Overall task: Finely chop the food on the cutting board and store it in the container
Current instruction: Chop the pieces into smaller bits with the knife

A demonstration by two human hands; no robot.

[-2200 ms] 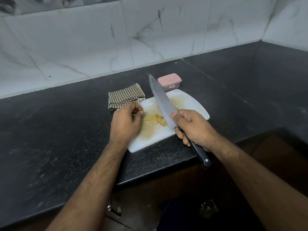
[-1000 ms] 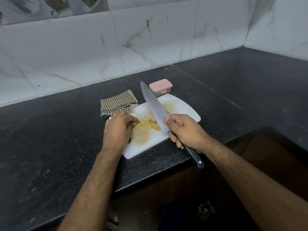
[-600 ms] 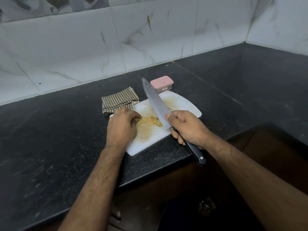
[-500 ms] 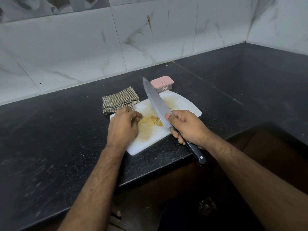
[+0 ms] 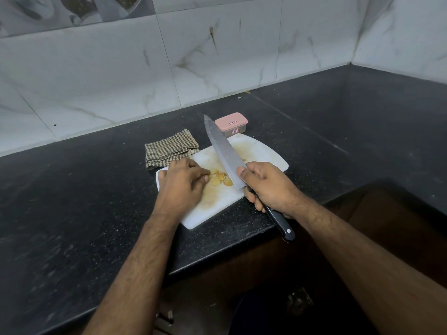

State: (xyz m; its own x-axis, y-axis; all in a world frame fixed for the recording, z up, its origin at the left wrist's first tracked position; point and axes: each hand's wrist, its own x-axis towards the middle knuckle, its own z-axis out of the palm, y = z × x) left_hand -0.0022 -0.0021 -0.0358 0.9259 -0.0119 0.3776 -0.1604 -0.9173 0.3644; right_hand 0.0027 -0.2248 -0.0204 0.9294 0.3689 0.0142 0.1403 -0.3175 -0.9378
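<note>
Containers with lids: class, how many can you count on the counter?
1. The pink-lidded container sits on the counter just behind the cutting board's far edge, beside the knife tip.

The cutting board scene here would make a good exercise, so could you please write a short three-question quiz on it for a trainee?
1. True or false: the lid of the pink container is off.
2. Multiple choice: what does the right hand grip? A) the checked cloth B) the knife C) the cutting board
3. Short answer: where do the yellow food slices lie in relation to the left hand and the blade?

Key
1. False: the lid is on.
2. B: it holds the knife at the top of the handle, with the thumb on the blade.
3. On the board, between the left fingertips and the blade.
</note>
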